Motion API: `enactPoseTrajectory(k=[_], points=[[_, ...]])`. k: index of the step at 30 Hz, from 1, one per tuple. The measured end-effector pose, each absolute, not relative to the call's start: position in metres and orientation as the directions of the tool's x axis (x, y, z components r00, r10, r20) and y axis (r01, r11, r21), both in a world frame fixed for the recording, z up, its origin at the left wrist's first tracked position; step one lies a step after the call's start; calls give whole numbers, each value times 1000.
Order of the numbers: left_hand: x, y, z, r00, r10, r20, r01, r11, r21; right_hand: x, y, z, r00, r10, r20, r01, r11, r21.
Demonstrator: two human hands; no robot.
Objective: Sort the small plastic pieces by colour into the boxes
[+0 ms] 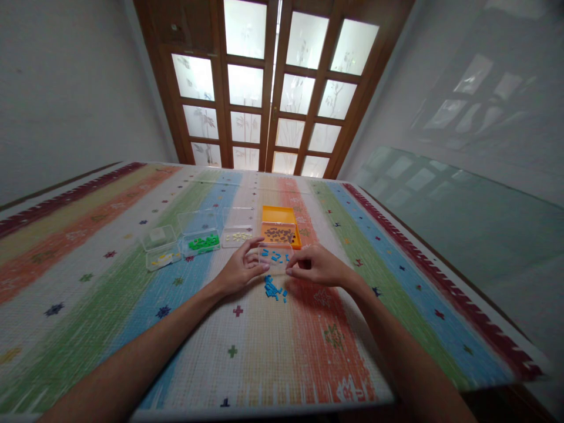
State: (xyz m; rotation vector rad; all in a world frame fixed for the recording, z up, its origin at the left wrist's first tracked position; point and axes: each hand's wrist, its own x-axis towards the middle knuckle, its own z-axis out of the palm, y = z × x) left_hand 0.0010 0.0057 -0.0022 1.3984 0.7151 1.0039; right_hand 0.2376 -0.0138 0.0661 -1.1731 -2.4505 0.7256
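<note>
My left hand (243,268) curls around the left side of a small clear plastic box (285,249), thumb in front and fingers behind. Several small blue pieces (275,256) lie inside the box. At its right front corner my right hand (318,265) is closed in a pinch; what its fingertips hold, if anything, is too small to make out. On the cloth just in front of the box is a loose pile of blue pieces (272,289), with a few strays to its right.
Behind my hands stands an orange box (278,212) with brown pieces (280,235). To the left are clear open boxes with cream pieces (238,237), green pieces (203,242) and yellow-and-white pieces (164,259). A striped cloth (194,364) covers the table.
</note>
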Motion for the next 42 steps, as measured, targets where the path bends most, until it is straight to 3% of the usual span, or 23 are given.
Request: enactPoseTrajectory(k=[5,13,19,25,34,42], points=[[2,6,-4,392,908,148,-144,-99,985,233,-20,60,-688,718,-103,647,544,-534],[3,6,-3,380,911,159,-140,-113,984,231,-18,44,-715,686,-136,645,573,-505],[2,5,-1,401,904,150,-138,-102,985,235,-18,54,-664,748,-25,611,523,-595],[1,3,1,465,874,140,-150,-78,986,238,-11,52,-352,913,205,744,406,-531],[1,4,0,506,848,159,-164,-86,983,227,-9,44,-321,938,130,840,346,-419],[1,4,-1,494,856,149,-173,-71,982,234,-7,44,-351,924,153,796,381,-470]])
